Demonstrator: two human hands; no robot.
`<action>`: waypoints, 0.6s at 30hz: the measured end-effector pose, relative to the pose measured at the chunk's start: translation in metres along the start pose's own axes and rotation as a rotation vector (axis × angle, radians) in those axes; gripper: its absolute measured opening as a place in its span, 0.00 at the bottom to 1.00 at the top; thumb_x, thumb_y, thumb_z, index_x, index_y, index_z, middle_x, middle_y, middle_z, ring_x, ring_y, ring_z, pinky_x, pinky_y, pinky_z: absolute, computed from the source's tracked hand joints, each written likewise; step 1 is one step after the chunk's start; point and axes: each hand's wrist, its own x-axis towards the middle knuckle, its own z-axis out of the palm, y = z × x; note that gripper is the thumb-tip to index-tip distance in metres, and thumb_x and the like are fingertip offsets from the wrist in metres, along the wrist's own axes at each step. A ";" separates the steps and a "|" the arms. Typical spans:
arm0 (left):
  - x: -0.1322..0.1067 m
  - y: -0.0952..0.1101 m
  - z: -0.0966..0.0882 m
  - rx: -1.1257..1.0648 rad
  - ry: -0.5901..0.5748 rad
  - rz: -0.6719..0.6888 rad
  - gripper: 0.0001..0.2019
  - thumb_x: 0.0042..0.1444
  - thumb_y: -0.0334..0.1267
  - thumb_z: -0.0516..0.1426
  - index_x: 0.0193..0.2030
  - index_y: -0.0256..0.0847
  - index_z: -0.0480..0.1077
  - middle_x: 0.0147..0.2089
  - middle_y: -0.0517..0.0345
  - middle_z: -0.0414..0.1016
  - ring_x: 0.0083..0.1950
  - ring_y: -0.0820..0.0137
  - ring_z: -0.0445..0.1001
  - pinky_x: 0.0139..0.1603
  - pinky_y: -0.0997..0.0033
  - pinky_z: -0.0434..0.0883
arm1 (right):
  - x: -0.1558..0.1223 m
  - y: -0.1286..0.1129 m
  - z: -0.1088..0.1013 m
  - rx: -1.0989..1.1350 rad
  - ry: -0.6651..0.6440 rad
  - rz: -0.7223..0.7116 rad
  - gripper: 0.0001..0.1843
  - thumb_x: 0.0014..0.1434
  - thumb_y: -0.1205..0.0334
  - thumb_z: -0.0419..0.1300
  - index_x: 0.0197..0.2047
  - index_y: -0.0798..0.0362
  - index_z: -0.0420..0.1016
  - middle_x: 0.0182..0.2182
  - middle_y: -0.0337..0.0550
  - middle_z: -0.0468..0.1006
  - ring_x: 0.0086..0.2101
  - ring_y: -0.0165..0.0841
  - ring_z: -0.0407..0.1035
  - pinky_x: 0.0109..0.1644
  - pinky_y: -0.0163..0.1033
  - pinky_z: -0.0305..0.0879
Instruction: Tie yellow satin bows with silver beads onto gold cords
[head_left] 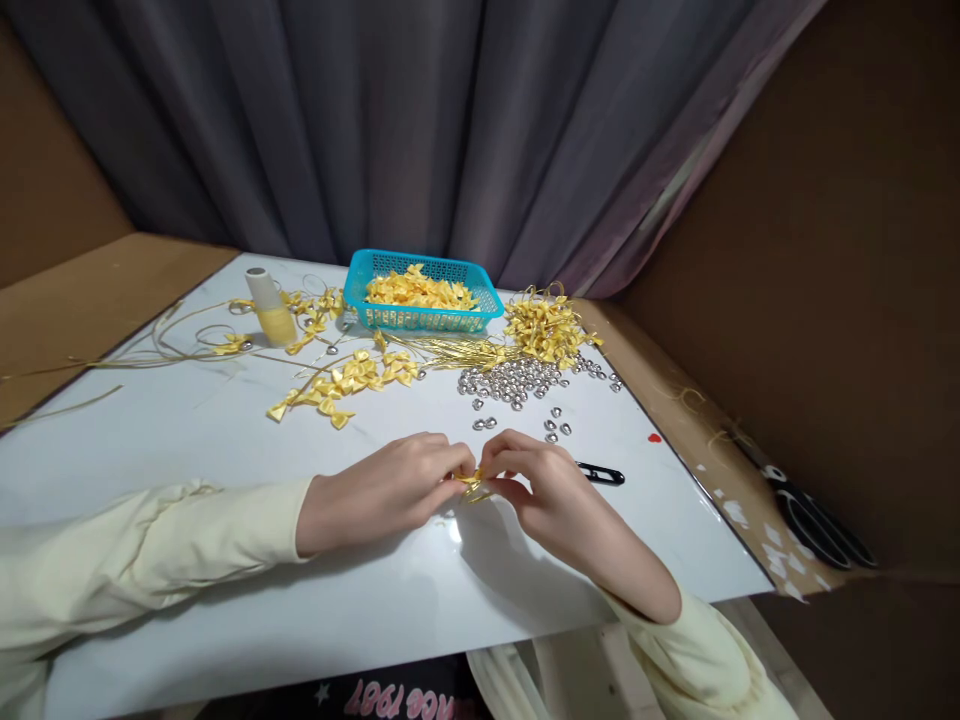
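Observation:
Over the front middle of the white board, my left hand (405, 485) and my right hand (536, 485) meet fingertip to fingertip. Both are closed in a pinch on a small yellow ribbon bow (471, 480) with a loop of gold cord below it. My fingers hide part of the bow. Just beyond them lie several loose silver beads (484, 424) and a larger pile of silver beads (517, 380). A black-handled tool (601, 474), partly behind my right hand, lies flat on the board.
A blue basket (426, 318) of yellow bows stands at the back. Near it are a heap of corded bows (547, 330), gold cords (465, 352), loose bows (352, 378) and a bottle of yellow liquid (271, 308). Black-handled scissors (817, 520) rest at the right on brown cardboard.

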 end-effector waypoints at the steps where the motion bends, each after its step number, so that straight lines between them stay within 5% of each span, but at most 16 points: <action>1: 0.000 0.000 0.000 -0.022 0.011 -0.006 0.07 0.62 0.32 0.48 0.37 0.37 0.66 0.34 0.57 0.70 0.36 0.68 0.69 0.37 0.71 0.64 | 0.000 0.000 0.000 -0.004 0.000 0.008 0.15 0.49 0.85 0.54 0.28 0.56 0.75 0.32 0.42 0.74 0.31 0.30 0.69 0.34 0.33 0.60; 10: -0.001 0.002 0.001 -0.234 0.086 -0.058 0.07 0.56 0.37 0.58 0.41 0.39 0.66 0.39 0.60 0.73 0.38 0.72 0.71 0.40 0.74 0.65 | -0.001 -0.005 -0.001 0.003 0.023 0.031 0.13 0.48 0.84 0.56 0.25 0.58 0.72 0.31 0.42 0.74 0.30 0.30 0.68 0.33 0.33 0.59; 18: -0.002 -0.002 0.002 -0.262 0.103 -0.094 0.04 0.60 0.35 0.53 0.39 0.41 0.69 0.39 0.63 0.75 0.37 0.73 0.72 0.37 0.75 0.65 | 0.001 -0.015 -0.002 -0.008 0.014 0.070 0.11 0.48 0.82 0.55 0.28 0.59 0.74 0.32 0.44 0.74 0.31 0.31 0.68 0.35 0.34 0.59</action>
